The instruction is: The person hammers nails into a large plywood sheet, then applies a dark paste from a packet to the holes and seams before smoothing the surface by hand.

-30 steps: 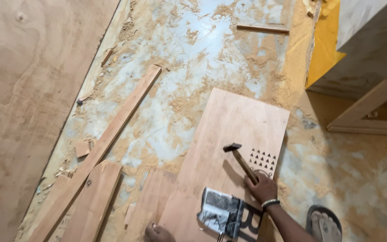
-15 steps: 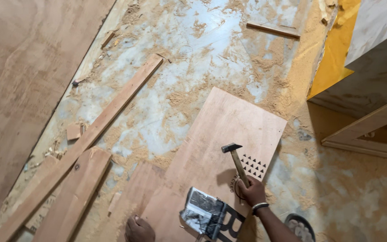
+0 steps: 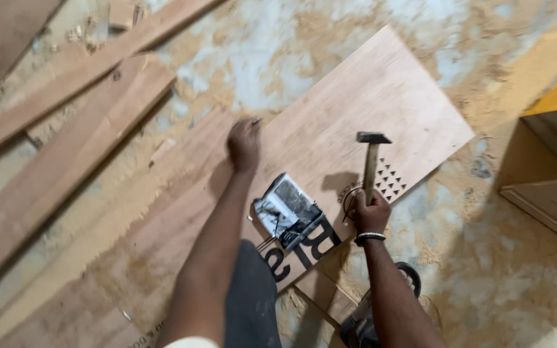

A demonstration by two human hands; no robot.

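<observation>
1. The right hand [image 3: 371,214] is gripping a hammer [image 3: 372,161] by its handle, fist closed, head raised above the plywood panel [image 3: 369,90].
2. The left hand [image 3: 244,143] is resting fingertips-down at the panel's left edge, apparently pinching a small nail; too small to confirm.
3. The panel is lying flat on the dusty floor [image 3: 304,38], overlapping another board [image 3: 162,245].
4. A crumpled paper [image 3: 289,210] is sitting between the hands.
5. Judgement: no driven nails are showing; nailing appears to be just beginning.

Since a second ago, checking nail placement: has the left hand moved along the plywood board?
Yes. The left hand moved from the plywood board's near end up its left edge.
</observation>
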